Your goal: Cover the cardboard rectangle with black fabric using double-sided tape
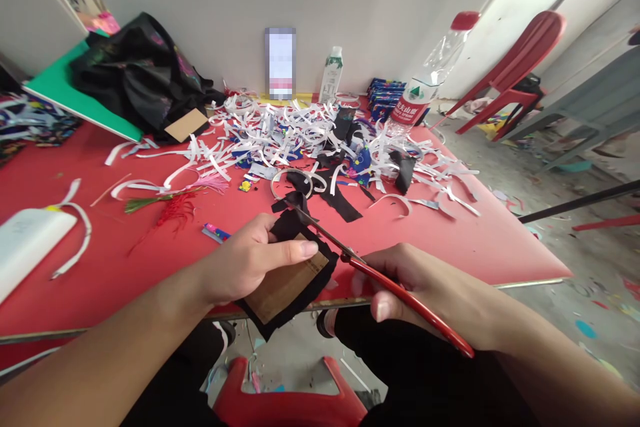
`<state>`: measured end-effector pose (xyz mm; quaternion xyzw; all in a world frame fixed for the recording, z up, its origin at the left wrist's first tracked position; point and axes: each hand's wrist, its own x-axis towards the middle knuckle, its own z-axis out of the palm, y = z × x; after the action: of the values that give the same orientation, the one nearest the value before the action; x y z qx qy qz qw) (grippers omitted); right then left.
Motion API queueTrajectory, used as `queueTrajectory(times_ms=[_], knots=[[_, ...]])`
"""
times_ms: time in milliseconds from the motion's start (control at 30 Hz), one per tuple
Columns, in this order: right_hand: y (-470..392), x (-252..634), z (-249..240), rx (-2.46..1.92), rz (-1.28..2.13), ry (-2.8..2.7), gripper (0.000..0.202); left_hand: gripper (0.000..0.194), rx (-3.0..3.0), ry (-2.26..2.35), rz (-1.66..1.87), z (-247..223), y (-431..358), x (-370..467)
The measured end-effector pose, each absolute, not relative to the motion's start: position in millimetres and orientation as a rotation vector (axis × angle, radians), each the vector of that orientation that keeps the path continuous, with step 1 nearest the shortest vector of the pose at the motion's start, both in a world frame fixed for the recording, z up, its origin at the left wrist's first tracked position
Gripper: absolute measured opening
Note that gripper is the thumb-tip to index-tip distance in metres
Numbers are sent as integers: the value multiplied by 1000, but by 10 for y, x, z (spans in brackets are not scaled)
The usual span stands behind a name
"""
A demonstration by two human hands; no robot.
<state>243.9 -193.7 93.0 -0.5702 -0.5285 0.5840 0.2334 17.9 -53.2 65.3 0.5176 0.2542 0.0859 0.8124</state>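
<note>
Between thumb and fingers, my left hand (255, 257) pinches a brown card (285, 283) backed by black fabric (320, 287) that sticks out around its edges. My right hand (405, 287) is closed on red-handled scissors (410, 300), whose blades point up and left over the fabric's upper edge. A narrow piece of black fabric hangs at the blade tips. Both hands are at the front edge of the red table (425, 240).
White paper strips (295, 127) and dark scraps cover the table's middle. Behind stand a phone (281, 63), a small bottle (331, 77) and a large bottle (420, 80). Black cloth (145, 80) and a green board (75, 90) lie left, with a white device (30, 243) nearer.
</note>
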Motion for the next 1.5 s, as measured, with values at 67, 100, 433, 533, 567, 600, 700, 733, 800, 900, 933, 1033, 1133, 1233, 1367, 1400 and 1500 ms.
queueTrajectory(times_ms=[67, 100, 433, 533, 567, 600, 700, 733, 800, 900, 933, 1033, 1133, 1233, 1367, 1400, 1500], knots=[[-1933, 2441, 934, -1571, 1569, -1482, 68, 27, 1090, 531, 187, 651, -536, 179], [-1930, 2440, 934, -1572, 1547, -1500, 69, 26, 1086, 519, 193, 650, -537, 180], [-1933, 2409, 901, -1586, 1568, -1474, 54, 24, 1129, 465, 213, 616, -536, 192], [-1933, 2401, 890, -1587, 1611, -1433, 52, 22, 1134, 433, 198, 622, -535, 192], [-1932, 2396, 888, -1584, 1629, -1418, 51, 22, 1130, 425, 189, 625, -535, 193], [-1930, 2391, 886, -1581, 1646, -1405, 50, 21, 1127, 420, 182, 628, -537, 194], [-1921, 2374, 884, -1577, 1664, -1385, 46, 21, 1123, 421, 188, 632, -544, 196], [-1917, 2371, 884, -1575, 1663, -1384, 46, 22, 1125, 429, 193, 630, -545, 194], [-1911, 2370, 886, -1562, 1663, -1393, 48, 23, 1129, 450, 185, 626, -545, 188], [-1907, 2389, 888, -1526, 1654, -1436, 54, 22, 1119, 466, 163, 632, -543, 186], [-1907, 2397, 889, -1519, 1643, -1456, 56, 20, 1115, 460, 165, 640, -544, 189], [-1910, 2419, 897, -1525, 1610, -1506, 62, 16, 1092, 441, 159, 685, -556, 205], [-1910, 2423, 921, -1508, 1585, -1541, 66, 15, 1083, 454, 122, 731, -575, 220], [-1910, 2417, 945, -1459, 1545, -1560, 68, 13, 1055, 451, 139, 747, -591, 231], [-1916, 2413, 946, -1447, 1608, -1547, 60, 12, 1047, 446, 173, 730, -597, 242], [-1917, 2410, 941, -1456, 1615, -1551, 58, 12, 1065, 450, 175, 728, -598, 244], [-1916, 2397, 927, -1506, 1587, -1564, 53, 15, 1105, 461, 180, 732, -601, 249]])
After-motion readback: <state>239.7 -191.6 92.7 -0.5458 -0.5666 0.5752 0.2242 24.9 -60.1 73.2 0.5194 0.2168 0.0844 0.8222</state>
